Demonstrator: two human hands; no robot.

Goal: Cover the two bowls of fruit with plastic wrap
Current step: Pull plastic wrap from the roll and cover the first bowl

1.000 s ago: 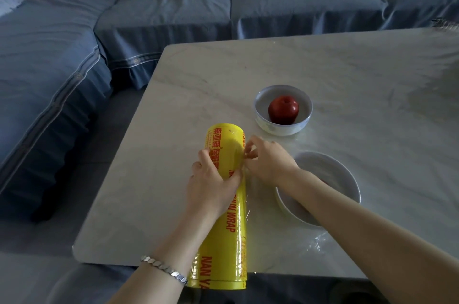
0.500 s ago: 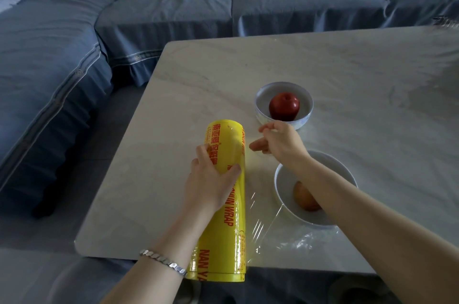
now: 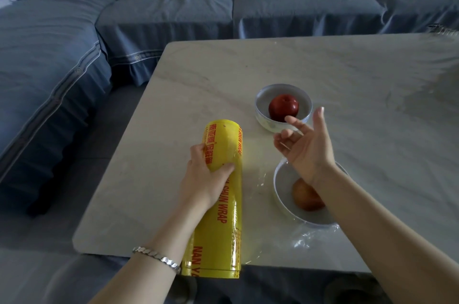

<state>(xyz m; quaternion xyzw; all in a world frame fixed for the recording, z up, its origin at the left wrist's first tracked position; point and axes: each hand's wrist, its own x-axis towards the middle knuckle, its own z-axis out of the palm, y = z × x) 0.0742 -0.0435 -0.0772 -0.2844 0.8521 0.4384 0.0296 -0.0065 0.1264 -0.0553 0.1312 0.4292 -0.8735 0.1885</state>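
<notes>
The left hand [image 3: 206, 179] grips the long yellow roll of plastic wrap [image 3: 223, 217], pinning it flat on the pale marble table [image 3: 372, 105], likely so the clear film [image 3: 310, 236] can draw sideways toward the near white bowl [image 3: 279, 194] with its orange-brown fruit [image 3: 306, 195]. The right hand [image 3: 305, 150] hovers open, fingers spread, holding nothing I can make out, between that bowl and the far white bowl [image 3: 259, 107] with a red apple [image 3: 283, 106]; neither looks sealed yet.

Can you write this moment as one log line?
left hand: grips wrap roll | right hand: open over near bowl | film: crumpled beside near bowl | far bowl: red apple
</notes>
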